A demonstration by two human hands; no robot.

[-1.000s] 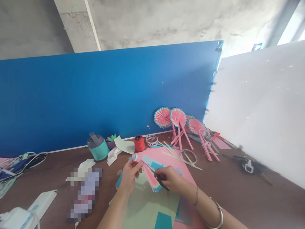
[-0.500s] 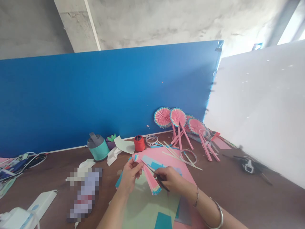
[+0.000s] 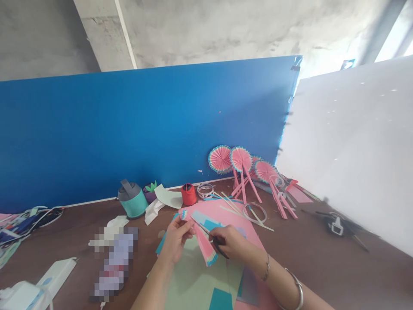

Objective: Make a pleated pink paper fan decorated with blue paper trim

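My left hand (image 3: 176,240) pinches the upper end of a folded pink paper fan (image 3: 204,245) with blue-edged pleats, holding it over the paper sheets. My right hand (image 3: 232,244) grips dark-handled scissors (image 3: 211,239), whose blades point up-left against the pleated fan near my left fingers. Under both hands lie a pale green sheet (image 3: 196,280) and a pink sheet (image 3: 226,217) on the brown table (image 3: 322,258).
Finished pink paper fans on sticks (image 3: 243,165) lean against the blue board (image 3: 129,129). A red thread spool (image 3: 188,194), tape rings (image 3: 254,212), a teal container (image 3: 131,199) and white paper scraps stand behind. A glue gun (image 3: 337,224) lies right; cables and a white adapter (image 3: 54,273) lie left.
The fan's lower end has shifted slightly lower; both hands have hardly moved.
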